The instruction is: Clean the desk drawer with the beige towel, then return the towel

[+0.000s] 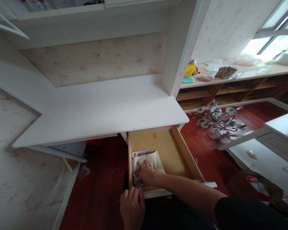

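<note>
A light wooden drawer (180, 150) stands pulled out from under a white desk (103, 115). Folded cloth (153, 158), beige with a patterned edge, lies in the drawer's left near corner. My right hand (146, 172) reaches in from the right and rests flat on that cloth, fingers spread. My left hand (132, 207) is below it, fingers curled over the drawer's front edge at the left corner. The rest of the drawer floor is bare wood.
The floor is dark red wood. A chandelier-like metal fixture (218, 123) lies on it to the right. A wooden shelf unit (232, 91) with a yellow container (189, 70) and clutter runs under the window. A white furniture panel (261, 156) lies at right.
</note>
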`<control>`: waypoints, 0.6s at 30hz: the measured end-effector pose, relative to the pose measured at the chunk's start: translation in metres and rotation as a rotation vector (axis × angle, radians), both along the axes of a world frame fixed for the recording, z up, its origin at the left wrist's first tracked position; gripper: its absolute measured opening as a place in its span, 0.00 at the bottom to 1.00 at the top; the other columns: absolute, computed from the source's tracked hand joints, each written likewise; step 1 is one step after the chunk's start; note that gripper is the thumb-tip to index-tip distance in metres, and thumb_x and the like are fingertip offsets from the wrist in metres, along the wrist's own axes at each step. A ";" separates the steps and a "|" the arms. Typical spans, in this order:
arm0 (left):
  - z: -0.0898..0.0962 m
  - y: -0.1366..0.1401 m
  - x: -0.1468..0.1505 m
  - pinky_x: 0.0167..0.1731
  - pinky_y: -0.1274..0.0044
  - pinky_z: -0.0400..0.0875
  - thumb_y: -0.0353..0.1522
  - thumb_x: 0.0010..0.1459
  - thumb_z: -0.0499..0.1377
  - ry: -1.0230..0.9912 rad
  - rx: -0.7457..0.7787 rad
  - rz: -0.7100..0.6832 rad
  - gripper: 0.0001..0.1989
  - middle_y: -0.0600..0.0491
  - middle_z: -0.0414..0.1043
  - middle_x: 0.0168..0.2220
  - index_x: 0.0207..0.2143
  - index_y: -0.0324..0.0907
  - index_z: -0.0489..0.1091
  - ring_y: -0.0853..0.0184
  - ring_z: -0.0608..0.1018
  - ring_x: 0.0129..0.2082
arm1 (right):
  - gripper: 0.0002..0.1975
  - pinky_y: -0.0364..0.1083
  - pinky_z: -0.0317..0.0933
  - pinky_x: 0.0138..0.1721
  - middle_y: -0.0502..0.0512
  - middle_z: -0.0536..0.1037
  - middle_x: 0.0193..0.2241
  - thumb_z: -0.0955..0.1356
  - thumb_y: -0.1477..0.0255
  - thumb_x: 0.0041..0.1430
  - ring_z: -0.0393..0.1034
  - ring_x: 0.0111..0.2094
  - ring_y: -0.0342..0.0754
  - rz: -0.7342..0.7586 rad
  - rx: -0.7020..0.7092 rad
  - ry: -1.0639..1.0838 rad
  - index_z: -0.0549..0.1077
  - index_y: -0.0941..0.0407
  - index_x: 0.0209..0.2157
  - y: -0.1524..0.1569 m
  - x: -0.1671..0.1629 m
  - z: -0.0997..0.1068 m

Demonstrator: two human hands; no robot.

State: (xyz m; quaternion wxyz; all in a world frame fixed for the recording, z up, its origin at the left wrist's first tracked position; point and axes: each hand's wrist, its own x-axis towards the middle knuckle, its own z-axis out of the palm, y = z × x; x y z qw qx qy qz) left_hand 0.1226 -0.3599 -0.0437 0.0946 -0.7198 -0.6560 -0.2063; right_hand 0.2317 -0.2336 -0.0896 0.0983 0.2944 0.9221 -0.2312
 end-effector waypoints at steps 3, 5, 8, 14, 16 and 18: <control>-0.001 0.000 0.000 0.33 0.70 0.57 0.30 0.64 0.51 -0.006 0.011 -0.012 0.16 0.54 0.66 0.22 0.22 0.45 0.64 0.63 0.66 0.26 | 0.28 0.76 0.47 0.56 0.64 0.59 0.65 0.70 0.70 0.54 0.46 0.65 0.71 -0.146 -0.035 -0.093 0.68 0.50 0.58 0.009 -0.001 0.009; -0.002 -0.001 0.000 0.33 0.70 0.57 0.29 0.64 0.51 -0.016 0.003 -0.002 0.15 0.54 0.67 0.23 0.23 0.45 0.65 0.63 0.66 0.27 | 0.30 0.77 0.50 0.54 0.62 0.51 0.68 0.70 0.72 0.54 0.45 0.65 0.72 -0.241 -0.065 -0.159 0.66 0.49 0.59 0.024 -0.005 0.015; -0.001 -0.001 0.001 0.33 0.69 0.56 0.29 0.64 0.52 -0.033 -0.013 0.019 0.14 0.54 0.68 0.23 0.24 0.45 0.65 0.63 0.66 0.27 | 0.30 0.79 0.57 0.46 0.59 0.43 0.70 0.67 0.76 0.56 0.42 0.65 0.77 -0.311 -0.100 -0.239 0.65 0.47 0.61 0.058 -0.016 0.022; -0.005 -0.001 0.003 0.32 0.70 0.57 0.29 0.63 0.53 -0.047 -0.005 0.022 0.13 0.54 0.68 0.24 0.24 0.45 0.64 0.63 0.66 0.27 | 0.33 0.84 0.51 0.45 0.56 0.36 0.71 0.62 0.78 0.61 0.33 0.67 0.75 -0.409 -0.120 -0.306 0.55 0.43 0.65 0.118 -0.030 0.025; -0.008 -0.002 0.002 0.33 0.70 0.57 0.28 0.63 0.53 -0.032 0.009 0.016 0.13 0.54 0.67 0.24 0.24 0.45 0.64 0.63 0.66 0.27 | 0.35 0.83 0.51 0.46 0.56 0.35 0.71 0.63 0.77 0.61 0.32 0.67 0.75 -0.436 -0.133 -0.322 0.52 0.43 0.66 0.126 -0.034 0.022; -0.011 -0.001 0.001 0.32 0.70 0.57 0.29 0.63 0.53 -0.016 0.041 0.013 0.13 0.54 0.67 0.23 0.24 0.45 0.63 0.63 0.66 0.27 | 0.36 0.83 0.51 0.45 0.56 0.34 0.71 0.65 0.76 0.60 0.31 0.67 0.76 -0.461 -0.150 -0.334 0.51 0.41 0.67 0.129 -0.036 0.020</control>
